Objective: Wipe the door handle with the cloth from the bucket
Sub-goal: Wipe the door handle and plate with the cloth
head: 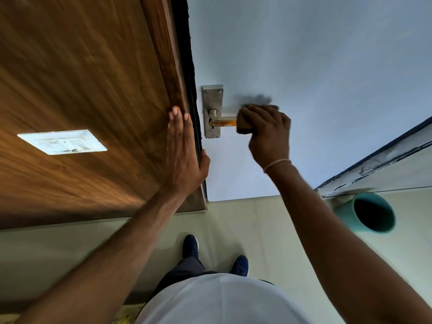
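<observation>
A steel lever door handle (pixel 222 122) on a steel backplate (pixel 212 99) sits on the pale door (pixel 304 66). The lever shows orange-brown staining. My right hand (pixel 266 134) is closed around a dark brown cloth (pixel 244 129), which wraps the lever's outer end. My left hand (pixel 182 153) lies flat, fingers together, against the wooden panel (pixel 81 78) beside the door edge, its thumb hooked around that edge. A teal bucket (pixel 371 216) stands on the floor at the lower right, its inside dark.
A white switch plate (pixel 62 141) is set into the wooden panel at the left. My two dark blue shoes (pixel 190 247) stand on the pale tiled floor (pixel 268 230). A worn wall edge (pixel 378 160) runs along the right.
</observation>
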The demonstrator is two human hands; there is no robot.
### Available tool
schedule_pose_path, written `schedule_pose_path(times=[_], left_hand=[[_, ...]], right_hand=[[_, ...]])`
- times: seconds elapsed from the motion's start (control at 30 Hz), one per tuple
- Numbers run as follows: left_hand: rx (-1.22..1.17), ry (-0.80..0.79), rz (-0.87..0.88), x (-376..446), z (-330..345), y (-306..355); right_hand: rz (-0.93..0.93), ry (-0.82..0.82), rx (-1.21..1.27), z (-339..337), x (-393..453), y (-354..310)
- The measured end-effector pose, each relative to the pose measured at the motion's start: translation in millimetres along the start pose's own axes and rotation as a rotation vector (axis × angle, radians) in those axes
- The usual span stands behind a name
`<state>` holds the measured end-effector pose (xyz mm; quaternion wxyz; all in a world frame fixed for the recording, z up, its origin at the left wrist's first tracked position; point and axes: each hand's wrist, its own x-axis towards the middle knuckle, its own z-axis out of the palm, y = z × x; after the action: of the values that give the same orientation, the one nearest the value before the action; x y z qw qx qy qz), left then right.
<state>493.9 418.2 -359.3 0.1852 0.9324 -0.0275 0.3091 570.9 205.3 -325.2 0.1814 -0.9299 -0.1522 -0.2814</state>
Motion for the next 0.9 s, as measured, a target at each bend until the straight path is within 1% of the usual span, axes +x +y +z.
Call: schedule_pose_path(times=[0.07, 0.1, 0.2, 0.23, 0.3, 0.37, 0.43, 0.5, 0.57, 0.63, 0.7, 0.73, 0.83, 0.9], left_hand=[[0.017, -0.004, 0.002, 0.3, 0.1, 0.6], [0.023, -0.005, 0.006, 0.4, 0.4, 0.4], [0.034, -0.010, 0.012, 0.6, 0.6, -1.8], [0.046, -0.013, 0.015, 0.6, 0.0, -3.0], [0.072, -0.015, 0.022, 0.0, -1.3, -4.4], [0.081, -0.025, 0.027, -0.6, -2.9, -4.9], [0.084, -0.027, 0.018, -0.4, -4.1, -4.3], [0.086, -0.026, 0.014, -0.5, -3.7, -3.8], [0.080, -0.019, 0.007, -0.3, -2.3, -1.0], [0.069, -0.015, 0.002, 0.5, -1.7, 2.0], [0.064, -0.011, 0.001, 0.6, -1.1, 3.7], [0.061, -0.012, 0.001, 0.4, -1.0, 3.4], [0.075, -0.026, 0.000, -1.1, -3.0, 0.6], [0.092, -0.028, 0.005, -1.1, -5.4, -0.7]], right_hand=[[0.039, 0.005, -0.033, -1.5, -3.6, 3.3], [0.021, 0.007, -0.041, 1.3, -3.5, -6.0], [-0.107, -0.040, -0.012, 11.6, -2.9, -47.3], [-0.141, -0.061, 0.000, 13.1, -3.0, -53.5], [-0.169, -0.069, 0.000, 11.3, -4.1, -45.1], [-0.119, -0.026, -0.024, 7.0, -7.5, -17.7], [-0.028, 0.005, -0.042, 1.4, -8.4, 7.7], [0.004, 0.030, -0.057, 2.1, -7.6, 8.8], [-0.047, 0.050, -0.065, 7.4, -6.2, -13.2], [-0.134, 0.018, -0.068, 11.2, -6.7, -36.0], [-0.203, -0.030, -0.063, 11.3, -9.0, -38.7], [-0.204, -0.026, -0.062, 10.1, -9.7, -31.3], [-0.081, 0.057, -0.051, 4.9, -16.3, 0.8], [-0.010, 0.106, -0.042, 5.6, -21.0, 4.2]])
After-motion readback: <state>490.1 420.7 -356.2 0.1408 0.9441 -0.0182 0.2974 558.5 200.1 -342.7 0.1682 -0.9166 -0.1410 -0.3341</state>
